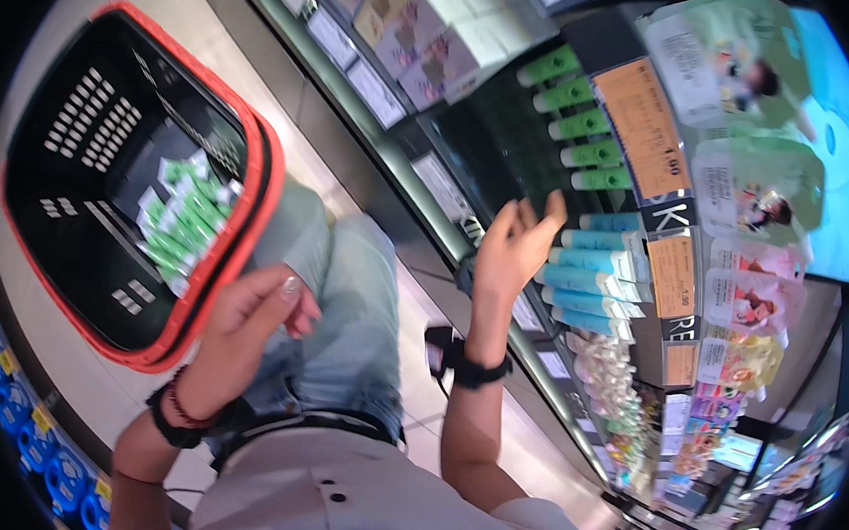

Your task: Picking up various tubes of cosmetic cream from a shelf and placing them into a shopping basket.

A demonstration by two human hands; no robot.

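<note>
My right hand (516,245) is over the dark display shelf (477,147), fingers apart and holding nothing. Just beyond its fingertips lies a row of green squeeze tubes (589,125) with pale caps. Light-blue squeeze tubes (582,280) lie beside the hand, nearer my body. On the other side, my left hand (262,313) is beside the red rim (273,158) of a black shopping basket, its fingers curled. Its palm is hidden, and I see nothing in its grasp. A pile of green-and-white tubes (184,219) rests inside the basket.
Orange price cards (644,129) line the shelf behind the tubes. Hanging packets (758,189) rise at the right. Printed boxes (418,39) stand at the far end. Blue bottles (35,441) fill a lower-left shelf. Pale floor tiles (422,405) run along the shelf base.
</note>
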